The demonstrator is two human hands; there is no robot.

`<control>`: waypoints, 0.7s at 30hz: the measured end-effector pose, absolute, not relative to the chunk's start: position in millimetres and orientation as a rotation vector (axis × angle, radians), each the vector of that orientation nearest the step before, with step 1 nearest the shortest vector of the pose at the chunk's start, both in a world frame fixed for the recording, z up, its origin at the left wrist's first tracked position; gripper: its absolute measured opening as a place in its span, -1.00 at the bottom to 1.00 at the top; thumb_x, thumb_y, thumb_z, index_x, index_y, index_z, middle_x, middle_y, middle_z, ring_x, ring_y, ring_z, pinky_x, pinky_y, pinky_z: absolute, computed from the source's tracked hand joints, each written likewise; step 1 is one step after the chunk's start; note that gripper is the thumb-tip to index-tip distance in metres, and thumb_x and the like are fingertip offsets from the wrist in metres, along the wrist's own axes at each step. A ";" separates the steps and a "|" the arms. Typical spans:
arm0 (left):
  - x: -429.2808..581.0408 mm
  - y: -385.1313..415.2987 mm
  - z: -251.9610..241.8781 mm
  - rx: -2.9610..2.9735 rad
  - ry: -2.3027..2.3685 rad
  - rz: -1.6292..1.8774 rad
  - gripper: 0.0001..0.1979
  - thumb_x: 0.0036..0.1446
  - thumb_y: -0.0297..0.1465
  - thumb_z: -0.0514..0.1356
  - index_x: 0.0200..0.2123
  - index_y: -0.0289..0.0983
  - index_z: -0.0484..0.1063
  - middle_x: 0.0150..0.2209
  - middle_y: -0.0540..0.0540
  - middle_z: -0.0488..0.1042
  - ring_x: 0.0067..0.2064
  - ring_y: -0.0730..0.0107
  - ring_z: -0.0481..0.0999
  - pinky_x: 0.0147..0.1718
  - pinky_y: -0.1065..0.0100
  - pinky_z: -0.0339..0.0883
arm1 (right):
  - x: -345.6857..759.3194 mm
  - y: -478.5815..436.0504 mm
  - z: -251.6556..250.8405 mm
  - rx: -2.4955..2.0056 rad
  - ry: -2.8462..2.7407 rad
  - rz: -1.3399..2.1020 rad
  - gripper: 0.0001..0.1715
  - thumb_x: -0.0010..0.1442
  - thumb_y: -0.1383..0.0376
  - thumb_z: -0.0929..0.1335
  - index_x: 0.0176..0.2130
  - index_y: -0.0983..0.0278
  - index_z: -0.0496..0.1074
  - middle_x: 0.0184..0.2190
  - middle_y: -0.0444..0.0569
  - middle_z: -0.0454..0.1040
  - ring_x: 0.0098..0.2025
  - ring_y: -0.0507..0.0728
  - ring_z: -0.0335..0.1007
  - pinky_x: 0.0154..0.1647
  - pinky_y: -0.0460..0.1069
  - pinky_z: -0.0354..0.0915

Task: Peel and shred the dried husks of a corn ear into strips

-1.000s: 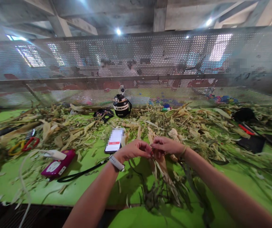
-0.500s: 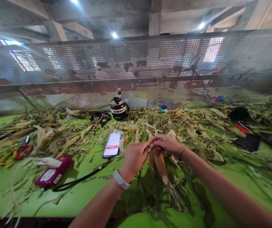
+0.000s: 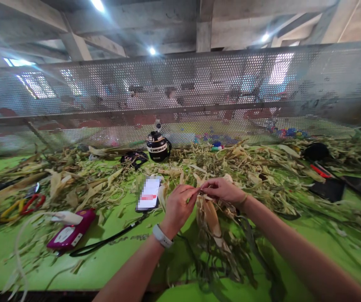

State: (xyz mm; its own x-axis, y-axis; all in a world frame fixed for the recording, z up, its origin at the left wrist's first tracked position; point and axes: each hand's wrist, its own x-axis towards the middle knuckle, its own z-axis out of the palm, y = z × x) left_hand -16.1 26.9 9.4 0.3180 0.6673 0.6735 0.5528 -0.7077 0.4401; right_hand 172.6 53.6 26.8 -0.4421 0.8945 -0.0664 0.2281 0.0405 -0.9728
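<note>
— Since a second ago our left hand [image 3: 178, 206] has turned its back toward us and sunk a little; our right hand [image 3: 223, 190] has hardly shifted.
— Agreed. Both our hands are closed in a pinch on the top of the dry husk bundle [image 3: 211, 216], and our fingertips meet there.
— We hold that bundle's top raised, between our forearms. Its leaves trail down toward us over the green table [image 3: 111, 260].
— Just left of our left hand we see the phone [image 3: 149, 193] lying flat, with a black strap [image 3: 111, 237] running from it.
— Farther left lies the pink device [image 3: 70, 232]. At the back we see the black mug [image 3: 158, 147] near the perforated screen [image 3: 105, 96]. Loose husks [image 3: 82, 180] lie across the table.
</note>
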 end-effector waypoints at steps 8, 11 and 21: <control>-16.1 28.1 3.7 2.406 1.138 1.434 -0.78 0.17 -0.42 0.08 -0.21 -0.25 0.51 -0.30 -0.16 0.54 -0.27 0.34 0.47 -0.25 0.32 0.36 | 167.5 51.6 29.8 -1.134 -1.669 1.501 -0.61 0.01 0.13 0.40 -0.20 0.31 0.37 -0.42 -0.15 0.40 -0.57 -0.08 0.31 -0.60 -0.16 0.20; -16.0 27.5 3.5 2.410 1.101 1.447 -0.78 0.17 -0.43 0.08 -0.20 -0.24 0.50 -0.30 -0.15 0.53 -0.26 0.35 0.46 -0.25 0.31 0.36 | 165.8 49.1 30.3 -1.084 -1.687 1.546 -0.58 0.02 0.22 0.39 -0.11 0.29 0.36 -0.39 -0.17 0.40 -0.59 -0.12 0.25 -0.61 -0.18 0.18; -15.1 26.9 2.7 2.475 1.117 1.537 -0.82 0.14 -0.42 0.11 -0.25 -0.21 0.52 -0.34 -0.12 0.50 -0.27 0.35 0.43 -0.25 0.30 0.32 | 166.9 49.4 26.5 -1.111 -1.663 1.511 -0.58 -0.05 0.03 0.42 -0.34 0.33 0.40 -0.52 -0.19 0.37 -0.54 -0.07 0.30 -0.59 -0.17 0.13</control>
State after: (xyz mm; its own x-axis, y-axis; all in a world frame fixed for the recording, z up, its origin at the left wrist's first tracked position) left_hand -15.1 26.9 2.7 0.2585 0.5783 0.7738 0.5571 -0.7437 0.3696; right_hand 166.9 49.4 26.5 -0.4504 0.8883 -0.0891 0.1734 -0.0109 -0.9848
